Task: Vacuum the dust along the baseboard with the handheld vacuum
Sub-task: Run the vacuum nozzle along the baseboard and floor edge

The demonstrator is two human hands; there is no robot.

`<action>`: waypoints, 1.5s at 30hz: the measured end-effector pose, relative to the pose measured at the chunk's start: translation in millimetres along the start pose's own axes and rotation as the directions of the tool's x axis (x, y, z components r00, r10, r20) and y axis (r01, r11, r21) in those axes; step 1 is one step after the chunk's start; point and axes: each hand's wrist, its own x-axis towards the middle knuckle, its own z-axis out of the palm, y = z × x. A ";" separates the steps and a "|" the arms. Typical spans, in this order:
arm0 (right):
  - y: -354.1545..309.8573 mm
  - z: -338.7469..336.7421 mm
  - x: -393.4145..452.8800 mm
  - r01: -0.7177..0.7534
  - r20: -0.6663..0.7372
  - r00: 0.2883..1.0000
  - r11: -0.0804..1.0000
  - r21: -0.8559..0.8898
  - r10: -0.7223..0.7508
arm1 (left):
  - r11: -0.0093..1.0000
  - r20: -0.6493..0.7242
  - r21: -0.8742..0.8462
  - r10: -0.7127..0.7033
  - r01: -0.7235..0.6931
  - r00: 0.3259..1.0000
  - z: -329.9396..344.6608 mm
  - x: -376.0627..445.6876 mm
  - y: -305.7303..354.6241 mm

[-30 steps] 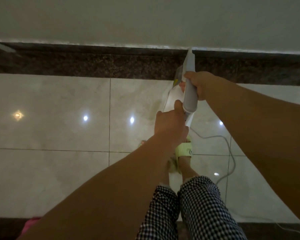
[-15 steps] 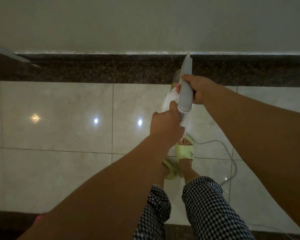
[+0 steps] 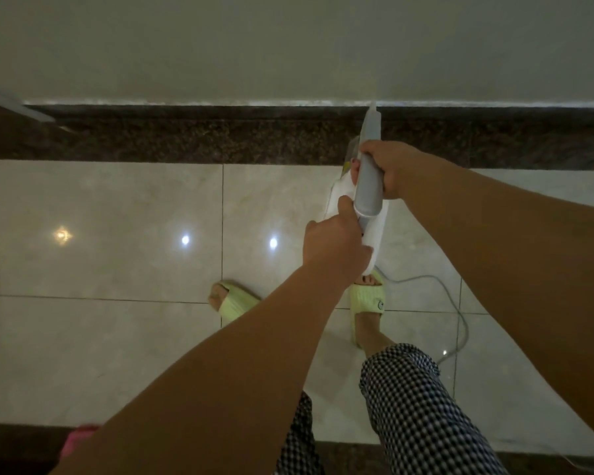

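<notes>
I hold a white and grey handheld vacuum (image 3: 369, 186) pointed at the wall. Its narrow nozzle tip reaches the top edge of the dark speckled baseboard (image 3: 220, 138). My right hand (image 3: 390, 168) is wrapped around the grey handle. My left hand (image 3: 336, 245) grips the white rear body just below it. The vacuum's front underside is hidden behind my hands.
A grey power cord (image 3: 456, 313) trails from the vacuum across the glossy cream floor tiles (image 3: 100, 234) to the right. My feet in green slippers (image 3: 367, 303) stand below the vacuum. A pink object (image 3: 78, 440) lies at the bottom left. A pale wall (image 3: 288, 46) rises above the baseboard.
My left foot has stepped out to the left. The vacuum and both hands have shifted slightly along the baseboard, and the view has tilted so more wall shows.
</notes>
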 end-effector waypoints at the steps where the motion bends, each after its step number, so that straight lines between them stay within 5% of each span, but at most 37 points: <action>1: 0.5 6.4 -0.2 0.008 -0.013 1.000 1.000 -0.017 -0.008 | 1.000 -0.008 -0.017 -0.006 0.006 1.000 -1.0 0.8 -5.3; 17: 7.6 50.4 7.7 0.047 -0.182 0.981 0.991 -0.125 -0.069 | 1.000 -0.012 0.007 -0.002 0.002 1.000 -8.4 -3.1 -38.3; 45: 17.0 87.6 4.0 0.042 -0.211 0.974 0.982 -0.184 -0.081 | 1.000 0.060 -0.020 -0.001 0.002 0.998 -28.7 -10.9 -71.2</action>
